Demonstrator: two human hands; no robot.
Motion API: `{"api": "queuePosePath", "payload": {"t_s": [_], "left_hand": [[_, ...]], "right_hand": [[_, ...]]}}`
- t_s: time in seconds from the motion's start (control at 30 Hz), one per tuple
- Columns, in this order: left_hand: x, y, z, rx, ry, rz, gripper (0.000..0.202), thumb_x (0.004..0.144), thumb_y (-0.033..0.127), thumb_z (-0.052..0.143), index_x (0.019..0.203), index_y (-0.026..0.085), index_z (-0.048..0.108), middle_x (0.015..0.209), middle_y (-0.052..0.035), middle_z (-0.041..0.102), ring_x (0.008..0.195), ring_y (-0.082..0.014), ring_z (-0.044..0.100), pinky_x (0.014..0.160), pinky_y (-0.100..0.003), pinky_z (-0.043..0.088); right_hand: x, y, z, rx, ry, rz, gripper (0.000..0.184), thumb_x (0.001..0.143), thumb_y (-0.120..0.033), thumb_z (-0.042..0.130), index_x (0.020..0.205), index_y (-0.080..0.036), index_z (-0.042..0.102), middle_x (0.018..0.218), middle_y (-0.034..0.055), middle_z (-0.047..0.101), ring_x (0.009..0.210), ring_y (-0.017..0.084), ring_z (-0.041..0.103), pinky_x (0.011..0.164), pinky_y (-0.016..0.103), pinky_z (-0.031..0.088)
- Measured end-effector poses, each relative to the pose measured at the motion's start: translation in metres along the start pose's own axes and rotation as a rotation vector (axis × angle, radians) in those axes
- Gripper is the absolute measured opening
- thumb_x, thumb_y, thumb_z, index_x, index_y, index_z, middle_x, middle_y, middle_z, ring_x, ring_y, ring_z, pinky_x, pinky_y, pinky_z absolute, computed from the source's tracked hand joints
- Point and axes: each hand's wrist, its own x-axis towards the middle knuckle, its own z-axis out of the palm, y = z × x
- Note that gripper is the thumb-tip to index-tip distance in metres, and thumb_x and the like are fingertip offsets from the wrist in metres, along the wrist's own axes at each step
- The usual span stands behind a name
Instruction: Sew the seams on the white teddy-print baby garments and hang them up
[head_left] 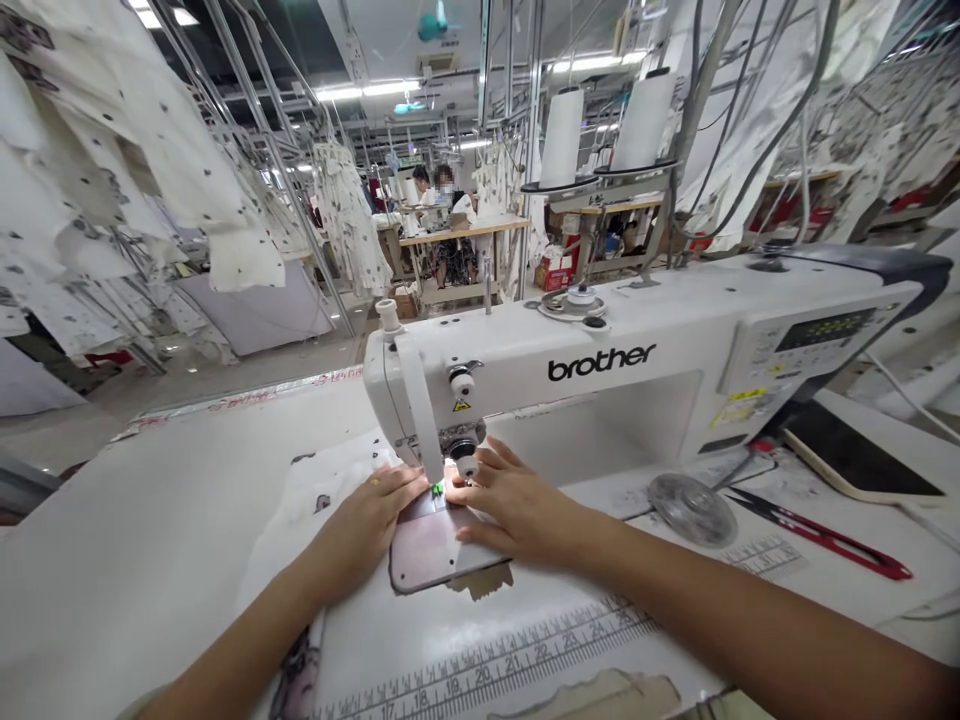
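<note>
A white sewing machine (517, 350) marked "brother" stands across the table, its needle area lit. My left hand (367, 525) lies flat just left of the presser foot (437, 490), fingers stretched toward it, on white printed fabric (319, 495). To the right of the foot, my right hand (517, 505) rests with its fingers spread and their tips near the needle. Both hands press down rather than grip. Below the foot is the metal needle plate (424, 555). Fabric under the right fingers is mostly hidden.
Right of the machine arm lie a clear round dish (694, 508), red-handled thread snips (832, 535) and a phone (862, 455). A printed ruler (495, 670) crosses the table front. Thread cones (562, 135) stand behind. Hanging garments (150, 150) and people (444, 195) at machines are farther back.
</note>
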Motion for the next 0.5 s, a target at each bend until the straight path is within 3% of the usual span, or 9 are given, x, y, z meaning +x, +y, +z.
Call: {"api": "queuePosePath", "payload": {"t_s": [0.2,0.33,0.43,0.5], "left_hand": [[0.004,-0.009,-0.001,-0.015,0.002,0.014,0.05,0.093,0.007,0.036,0.13,0.03,0.059,0.13,-0.0012,0.063,0.12,-0.018,0.059,0.106,-0.038,0.048],[0.009,-0.052,-0.009,-0.002,0.002,-0.089,0.038,0.094,0.016,0.039,0.119,0.025,0.066,0.122,-0.0037,0.067,0.117,-0.0199,0.061,0.105,-0.038,0.048],[0.006,-0.094,-0.021,0.031,0.037,-0.246,0.04,0.097,0.031,0.036,0.12,0.016,0.064,0.13,-0.0106,0.063,0.125,-0.0263,0.055,0.109,-0.047,0.042],[0.0,-0.11,-0.029,0.049,0.052,-0.349,0.046,0.096,0.038,0.035,0.123,0.012,0.062,0.131,-0.0157,0.061,0.129,-0.0323,0.05,0.109,-0.055,0.039]], "right_hand": [[0.001,0.006,0.005,-0.002,0.04,-0.002,0.033,0.097,-0.046,0.054,0.119,-0.023,0.063,0.114,0.0055,0.062,0.121,0.023,0.044,0.118,0.047,0.016],[0.003,0.01,0.007,0.014,0.063,0.006,0.031,0.097,-0.043,0.054,0.119,-0.022,0.061,0.117,0.0061,0.062,0.121,0.022,0.045,0.119,0.047,0.014],[0.004,0.009,0.004,0.02,0.051,0.005,0.028,0.097,-0.04,0.056,0.116,-0.021,0.061,0.119,0.0069,0.062,0.118,0.022,0.047,0.117,0.048,0.018],[0.003,0.006,0.002,0.029,0.046,-0.025,0.025,0.098,-0.037,0.053,0.116,-0.021,0.061,0.119,0.0069,0.063,0.115,0.021,0.05,0.115,0.047,0.02]]}}
